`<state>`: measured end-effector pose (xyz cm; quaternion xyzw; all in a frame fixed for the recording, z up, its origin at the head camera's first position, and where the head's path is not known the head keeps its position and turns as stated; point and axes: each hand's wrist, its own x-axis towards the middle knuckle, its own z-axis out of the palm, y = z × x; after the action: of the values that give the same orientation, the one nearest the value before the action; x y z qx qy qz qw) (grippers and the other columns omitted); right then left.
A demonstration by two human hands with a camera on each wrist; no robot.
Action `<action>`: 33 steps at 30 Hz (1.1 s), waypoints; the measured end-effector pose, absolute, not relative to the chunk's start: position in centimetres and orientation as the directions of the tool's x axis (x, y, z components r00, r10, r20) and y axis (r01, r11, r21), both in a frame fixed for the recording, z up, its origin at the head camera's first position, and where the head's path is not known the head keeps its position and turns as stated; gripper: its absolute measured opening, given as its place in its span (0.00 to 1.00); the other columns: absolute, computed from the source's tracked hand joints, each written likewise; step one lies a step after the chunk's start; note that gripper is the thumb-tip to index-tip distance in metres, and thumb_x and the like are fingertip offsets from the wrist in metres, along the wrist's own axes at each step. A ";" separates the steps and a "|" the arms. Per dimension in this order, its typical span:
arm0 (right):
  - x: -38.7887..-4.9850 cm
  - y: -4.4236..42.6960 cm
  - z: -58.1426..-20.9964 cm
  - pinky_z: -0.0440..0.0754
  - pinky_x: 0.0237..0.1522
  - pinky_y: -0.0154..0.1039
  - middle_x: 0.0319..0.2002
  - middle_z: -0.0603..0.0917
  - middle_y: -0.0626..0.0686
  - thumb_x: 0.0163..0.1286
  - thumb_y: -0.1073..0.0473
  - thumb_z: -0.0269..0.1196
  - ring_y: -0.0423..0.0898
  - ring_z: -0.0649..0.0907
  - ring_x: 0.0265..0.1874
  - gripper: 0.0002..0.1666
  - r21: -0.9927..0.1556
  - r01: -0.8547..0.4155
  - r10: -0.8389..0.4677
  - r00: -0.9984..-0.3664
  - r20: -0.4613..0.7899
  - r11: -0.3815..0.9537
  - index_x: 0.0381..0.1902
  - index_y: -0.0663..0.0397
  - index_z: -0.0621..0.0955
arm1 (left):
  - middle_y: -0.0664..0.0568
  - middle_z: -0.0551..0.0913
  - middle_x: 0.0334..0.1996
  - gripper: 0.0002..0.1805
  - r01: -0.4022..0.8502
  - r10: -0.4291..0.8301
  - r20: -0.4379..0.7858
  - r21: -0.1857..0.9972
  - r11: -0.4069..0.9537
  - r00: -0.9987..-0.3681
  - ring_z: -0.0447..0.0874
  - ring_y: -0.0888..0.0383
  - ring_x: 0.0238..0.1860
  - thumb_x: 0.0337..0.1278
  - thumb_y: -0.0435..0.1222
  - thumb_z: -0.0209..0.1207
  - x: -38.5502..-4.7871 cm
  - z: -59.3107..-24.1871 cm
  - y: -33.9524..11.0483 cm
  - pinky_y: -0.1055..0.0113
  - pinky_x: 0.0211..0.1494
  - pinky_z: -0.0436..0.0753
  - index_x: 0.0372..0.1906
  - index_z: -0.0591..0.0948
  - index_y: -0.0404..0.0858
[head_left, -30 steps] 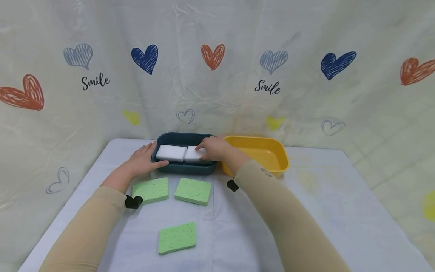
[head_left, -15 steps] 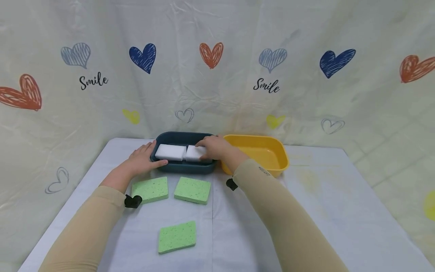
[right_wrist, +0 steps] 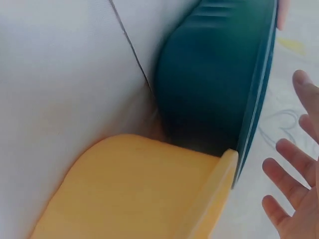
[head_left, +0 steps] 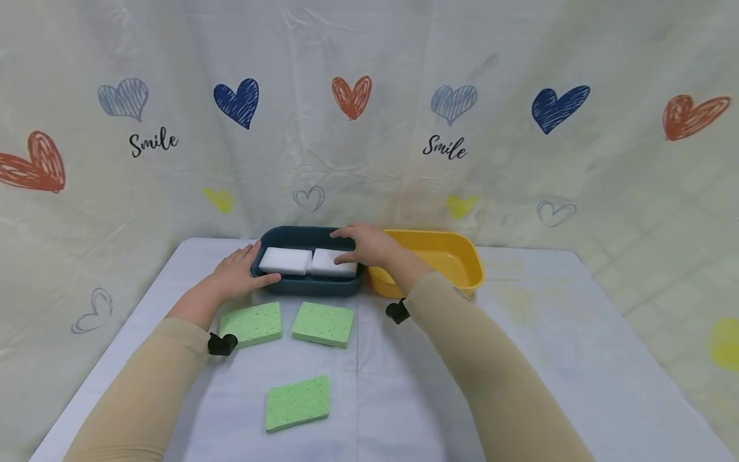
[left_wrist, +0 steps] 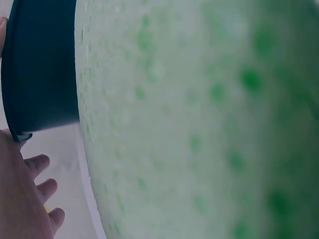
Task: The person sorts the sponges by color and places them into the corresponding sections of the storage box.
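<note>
On the left, the left hand (head_left: 233, 274) steadies the blue tub (head_left: 306, 286), fingers fairly straight along its outside, thumb over the near rim. The green left sponge (head_left: 254, 323) lies on the desk (head_left: 566, 333) just in front. Inside the tub, the white left block (head_left: 285, 261) lies flat just beside the right block (head_left: 333, 264). Nearest the person is the near sponge (head_left: 297, 403); the right sponge (head_left: 323, 324) lies closer to the tub. The right hand (head_left: 372, 246) hovers at the right block, thumb and fingers spread, gripping nothing; I cannot tell whether the thumb touches it. Farthest right, the yellow tub (head_left: 450, 256) adjoins the blue one.

The step in hand seems to be handling the right block in the blue tub, though grasp and release look alike here. Lifting it would call for a pinch across it; leaving it, for raising the hand past the rim.
</note>
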<state>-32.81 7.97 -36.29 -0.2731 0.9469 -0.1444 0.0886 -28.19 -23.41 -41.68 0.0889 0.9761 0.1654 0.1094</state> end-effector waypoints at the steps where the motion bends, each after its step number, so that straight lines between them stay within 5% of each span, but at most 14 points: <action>1: -32.7 8.2 -36.2 0.68 0.69 0.49 0.69 0.71 0.50 0.64 0.39 0.68 0.50 0.71 0.65 0.38 -0.341 -0.485 -0.539 -0.838 -0.082 0.805 0.70 0.38 0.73 | 0.31 0.40 0.77 0.64 0.138 0.210 -0.182 0.344 0.929 -0.961 0.35 0.30 0.75 0.56 0.74 0.47 -28.2 -41.7 -23.4 0.34 0.73 0.41 0.79 0.36 0.35; 16: -31.3 14.2 -35.8 0.75 0.60 0.51 0.63 0.76 0.52 0.61 0.37 0.70 0.54 0.74 0.60 0.40 -0.525 -0.370 -0.443 -0.896 -0.016 0.767 0.70 0.38 0.73 | 0.30 0.39 0.77 0.65 0.138 0.216 -0.189 0.354 0.925 -0.958 0.35 0.29 0.75 0.56 0.74 0.48 -28.3 -41.8 -23.7 0.33 0.73 0.41 0.79 0.35 0.35; 33: -28.1 25.7 -36.2 0.71 0.61 0.60 0.65 0.74 0.54 0.59 0.33 0.69 0.57 0.73 0.60 0.45 -0.421 -0.267 -0.294 -0.956 0.001 0.867 0.70 0.42 0.73 | 0.31 0.40 0.77 0.66 0.152 0.226 -0.167 0.366 0.918 -0.960 0.35 0.28 0.75 0.53 0.76 0.47 -28.0 -41.9 -23.7 0.32 0.72 0.42 0.79 0.36 0.34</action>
<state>-28.11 25.66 -36.21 -0.1453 0.9656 -0.2133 0.0315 -28.04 -23.74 -41.85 0.0970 0.9738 0.1776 0.1033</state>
